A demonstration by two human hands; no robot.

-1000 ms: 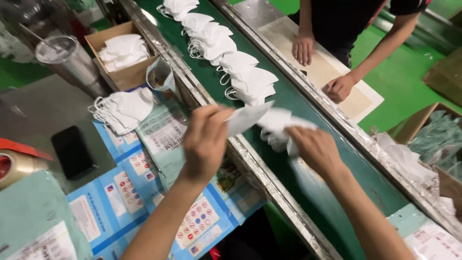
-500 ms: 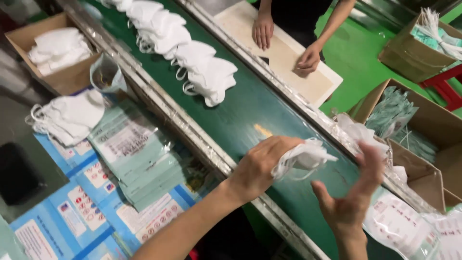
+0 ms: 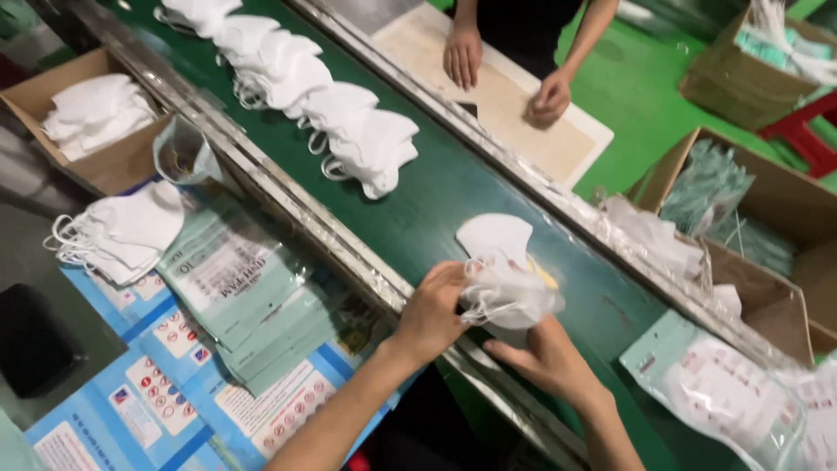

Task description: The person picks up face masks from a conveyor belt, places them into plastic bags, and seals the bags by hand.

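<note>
The left hand (image 3: pixel 433 312) pinches a small bundle of white face masks (image 3: pixel 507 292) at its near edge, fingers curled tight on the ear loops, just above the green conveyor belt (image 3: pixel 436 196). The right hand (image 3: pixel 547 358) lies under the same bundle, palm up, fingers spread and cupping it from below (how firmly its grip closes cannot be told). One flat white mask (image 3: pixel 494 235) lies on the belt, touching the far side of the bundle.

Further up the belt from the bundle runs a row of overlapping white masks (image 3: pixel 305 78). Left of the belt, on the desk, lies a stack of pale green packaging pouches (image 3: pixel 240 288) over blue printed sheets (image 3: pixel 153 397), with a loose pile of masks (image 3: pixel 122 231) beside it and a cardboard box of masks (image 3: pixel 91 118) beyond. Across the belt, another person's two hands (image 3: pixel 506 74) rest on a beige board (image 3: pixel 514 122). Right of the belt stands an open cardboard box (image 3: pixel 767 218) holding greenish packets.
</note>
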